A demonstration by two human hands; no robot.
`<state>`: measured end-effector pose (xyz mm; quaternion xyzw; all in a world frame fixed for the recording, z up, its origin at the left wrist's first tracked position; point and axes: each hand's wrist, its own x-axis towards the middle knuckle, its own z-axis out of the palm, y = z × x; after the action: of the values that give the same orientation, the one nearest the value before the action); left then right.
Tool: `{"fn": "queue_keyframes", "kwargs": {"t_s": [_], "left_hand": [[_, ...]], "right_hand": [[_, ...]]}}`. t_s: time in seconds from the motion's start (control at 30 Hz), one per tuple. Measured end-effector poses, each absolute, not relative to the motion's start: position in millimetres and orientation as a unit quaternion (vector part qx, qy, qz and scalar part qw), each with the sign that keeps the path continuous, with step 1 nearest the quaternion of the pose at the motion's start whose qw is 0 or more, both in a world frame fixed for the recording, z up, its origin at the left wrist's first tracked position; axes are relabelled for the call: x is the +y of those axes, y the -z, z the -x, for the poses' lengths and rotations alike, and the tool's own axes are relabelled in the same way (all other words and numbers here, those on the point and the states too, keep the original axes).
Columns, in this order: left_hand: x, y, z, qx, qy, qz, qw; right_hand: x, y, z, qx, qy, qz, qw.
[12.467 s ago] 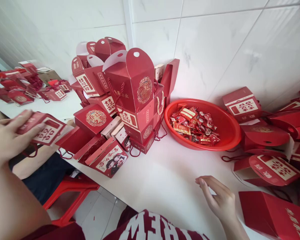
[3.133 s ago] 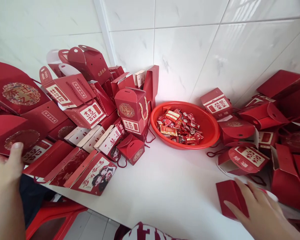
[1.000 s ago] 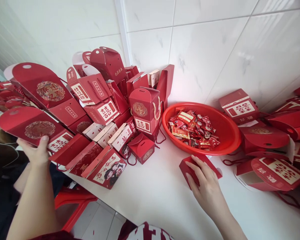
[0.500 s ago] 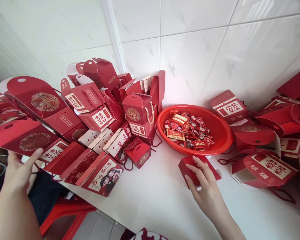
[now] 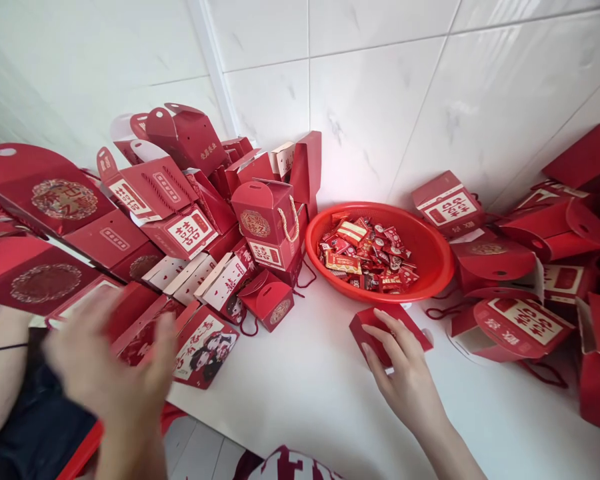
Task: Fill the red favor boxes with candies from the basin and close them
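Note:
My right hand (image 5: 405,370) is on a small red gift box (image 5: 370,327) on the table, its fingers bent over the top and near side. Part of the box is hidden under the fingers. Blurred by motion, my left hand (image 5: 115,360) is raised before the left-hand boxes, thumb and fingers apart, with nothing visible between them. Behind it lies a large red gift box with a round emblem (image 5: 45,283). A box with a cartoon couple (image 5: 207,350) stands just right of this hand. Beyond my right hand sits a red plastic basket (image 5: 437,267) with wrapped sweets (image 5: 365,253).
Many red gift boxes (image 5: 180,230) crowd the left of the white table (image 5: 290,393). More boxes (image 5: 525,327) are heaped at the right. A tiled wall (image 5: 365,113) rises behind. Another person's arm (image 5: 5,380) and a red stool (image 5: 83,453) show at lower left.
My left hand has let go of the large box at the left and moved to the right. My right hand stays on the small box. The view has shifted slightly.

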<state>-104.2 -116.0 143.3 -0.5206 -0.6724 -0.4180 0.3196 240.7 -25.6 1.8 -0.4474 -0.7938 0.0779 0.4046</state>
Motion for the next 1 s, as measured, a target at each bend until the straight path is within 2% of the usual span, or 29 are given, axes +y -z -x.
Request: {"fn": "queue_keyframes", "kwargs": {"t_s": [0.1,0.23,0.4,0.53,0.7,0.87,0.93,1.0], "left_hand": [[-87,-116,72,-0.662,0.333,0.659,0.13],[-44,-83,65,-0.663,0.248,0.706,0.028],[-24,-59,71,-0.701,0.11,0.705,0.012],[-35,-60,59,-0.724,0.076,0.685,0.016],[-71,-93,45,-0.669,0.084,0.738,-0.004],[-111,-173,67,-0.654,0.16,0.739,-0.021],[-120,-203,90,-0.702,0.221,0.673,0.072],[-121,-225,119,-0.757,0.222,0.58,0.203]], "right_hand": [[-27,-4,-241,-0.798,-0.078,0.443,0.402],[-28,-7,-244,-0.796,-0.089,0.438,0.408],[-28,-7,-246,-0.792,-0.101,0.442,0.409],[-28,-4,-247,-0.792,-0.1,0.445,0.406],[-26,-3,-248,-0.795,-0.102,0.439,0.405],[-27,-5,-249,-0.797,-0.096,0.439,0.404],[-27,-6,-250,-0.798,-0.093,0.437,0.404],[-27,-6,-250,-0.799,-0.093,0.437,0.403]]}}
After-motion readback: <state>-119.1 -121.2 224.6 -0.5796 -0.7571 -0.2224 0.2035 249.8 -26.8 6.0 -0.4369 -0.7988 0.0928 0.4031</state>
